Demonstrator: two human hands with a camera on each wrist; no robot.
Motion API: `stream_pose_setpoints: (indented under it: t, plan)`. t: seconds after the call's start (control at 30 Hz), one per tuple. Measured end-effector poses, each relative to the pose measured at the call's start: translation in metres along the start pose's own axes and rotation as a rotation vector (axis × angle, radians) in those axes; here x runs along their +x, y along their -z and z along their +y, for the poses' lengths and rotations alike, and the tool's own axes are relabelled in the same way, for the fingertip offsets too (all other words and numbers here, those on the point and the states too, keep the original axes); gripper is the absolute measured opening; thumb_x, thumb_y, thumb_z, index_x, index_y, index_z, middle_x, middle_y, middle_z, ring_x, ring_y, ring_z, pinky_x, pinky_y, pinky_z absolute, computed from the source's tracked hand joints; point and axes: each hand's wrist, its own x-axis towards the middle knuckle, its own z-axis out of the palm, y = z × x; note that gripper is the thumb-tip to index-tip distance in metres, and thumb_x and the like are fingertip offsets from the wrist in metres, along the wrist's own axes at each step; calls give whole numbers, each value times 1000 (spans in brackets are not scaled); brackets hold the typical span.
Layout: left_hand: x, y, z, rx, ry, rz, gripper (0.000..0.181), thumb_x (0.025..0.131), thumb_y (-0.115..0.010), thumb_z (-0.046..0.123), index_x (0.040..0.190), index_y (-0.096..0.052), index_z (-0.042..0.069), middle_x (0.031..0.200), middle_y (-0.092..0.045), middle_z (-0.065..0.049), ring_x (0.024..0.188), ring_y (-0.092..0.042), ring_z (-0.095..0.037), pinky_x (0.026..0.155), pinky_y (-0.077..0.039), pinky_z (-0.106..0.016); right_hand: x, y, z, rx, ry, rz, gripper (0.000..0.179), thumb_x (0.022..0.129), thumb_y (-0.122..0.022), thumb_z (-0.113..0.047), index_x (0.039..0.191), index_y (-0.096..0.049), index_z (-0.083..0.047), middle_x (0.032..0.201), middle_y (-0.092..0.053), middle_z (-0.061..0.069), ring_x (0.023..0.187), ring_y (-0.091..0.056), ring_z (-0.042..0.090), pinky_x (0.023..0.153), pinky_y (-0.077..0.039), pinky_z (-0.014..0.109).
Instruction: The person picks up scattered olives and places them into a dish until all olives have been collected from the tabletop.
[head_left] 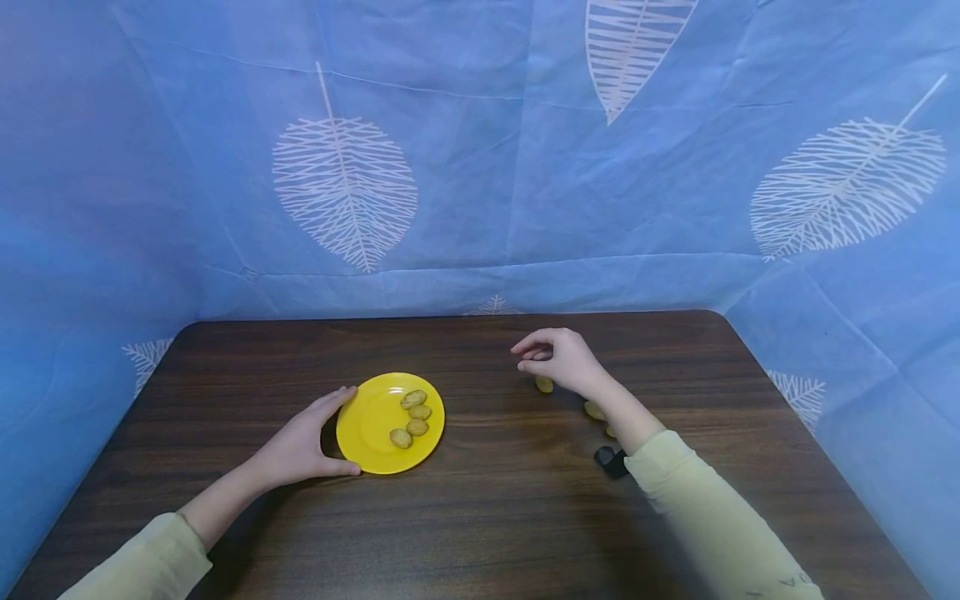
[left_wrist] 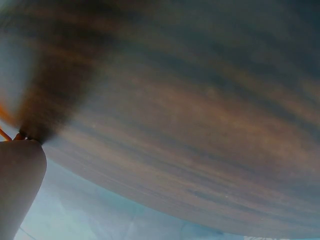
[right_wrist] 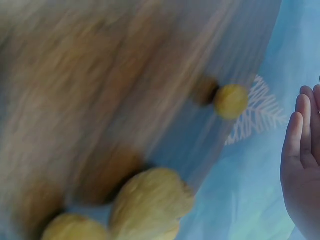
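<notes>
In the head view, my left hand (head_left: 300, 446) grips the left rim of a yellow plate (head_left: 363, 425), its thumb on the near side and fingers on the far side. Several small yellow-brown oval lumps, possibly walnuts or small potatoes, lie on the plate; one is this lump (head_left: 401, 438). My right hand (head_left: 558, 358) is above the table, fingers bent loosely, with nothing visible in it. Just below it sits another lump (head_left: 544, 385). More lie under the right forearm, partly hidden, including a larger-looking lump (right_wrist: 150, 205) in the right wrist view.
The dark wood-grain table (head_left: 480, 533) ends at a blue cloth (head_left: 480, 183) with white leaf prints behind and at the sides. A small black object (head_left: 611, 461) is beside the right sleeve. Mostly blurred tabletop fills the left wrist view.
</notes>
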Motion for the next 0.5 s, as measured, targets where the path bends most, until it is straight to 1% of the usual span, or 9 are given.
stream_pose_setpoints:
  t: [0.17,0.3,0.5]
  plan:
    - [0,0,-1,0,4,1,111,76,-97,39,160,-38,-3,164,-40,-33,149,-41,-56,114,-43,-73,-4,5,11,1,-46,1,27,98,-76,-8,123,-76,0,122,-75,20,108,-74,33,90,-64,43]
    - [0,0,0,-3,5,0,112,76,-97,39,161,-38,-3,164,-39,-33,149,-41,-56,114,-43,-73,-8,8,19,-4,-52,0,26,98,-76,-8,123,-76,0,119,-76,21,107,-75,34,89,-64,44]
    - [0,0,1,-3,9,-3,112,76,-97,39,161,-38,-3,165,-39,-33,150,-40,-56,114,-43,-73,-11,10,30,-13,-57,-6,26,98,-76,-7,122,-76,0,121,-76,23,108,-75,35,91,-64,46]
